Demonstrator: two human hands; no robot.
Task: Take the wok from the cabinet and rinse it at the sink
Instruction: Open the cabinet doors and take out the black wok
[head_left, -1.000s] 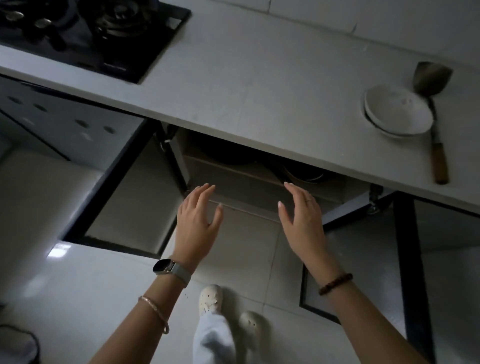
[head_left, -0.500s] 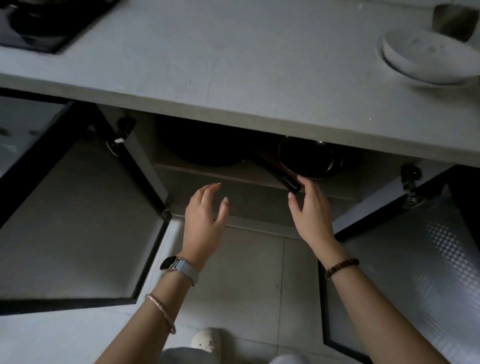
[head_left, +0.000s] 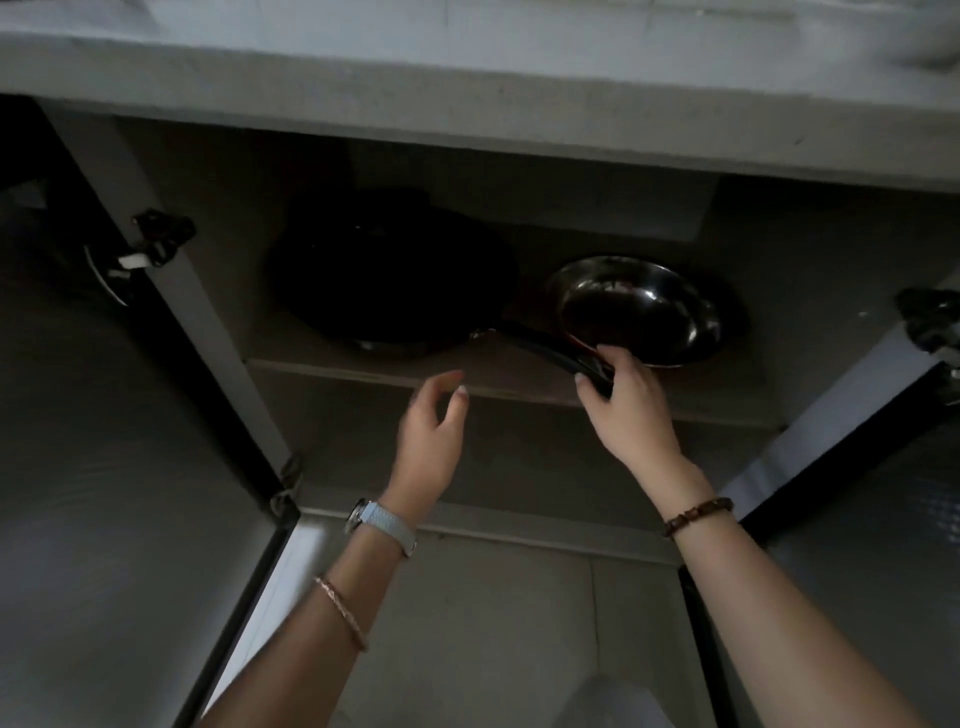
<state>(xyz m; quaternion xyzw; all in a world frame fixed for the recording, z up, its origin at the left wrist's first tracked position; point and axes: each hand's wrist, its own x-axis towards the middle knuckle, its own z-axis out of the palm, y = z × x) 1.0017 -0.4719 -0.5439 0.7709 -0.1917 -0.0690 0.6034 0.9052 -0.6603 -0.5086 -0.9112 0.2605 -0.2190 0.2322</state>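
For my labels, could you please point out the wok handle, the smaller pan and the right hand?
wok handle (head_left: 536, 344): head view, mid-shaft.
smaller pan (head_left: 636, 306): head view, inner bowl.
right hand (head_left: 631, 408): head view, back of hand.

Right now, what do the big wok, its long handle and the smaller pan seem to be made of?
The wok looks like dark matte metal, perhaps iron or coated steel: it shows almost no glints. Its handle, gripped by the right hand, seems black plastic, though dim light leaves this open. The smaller pan looks like polished steel: bright reflections line its rim.
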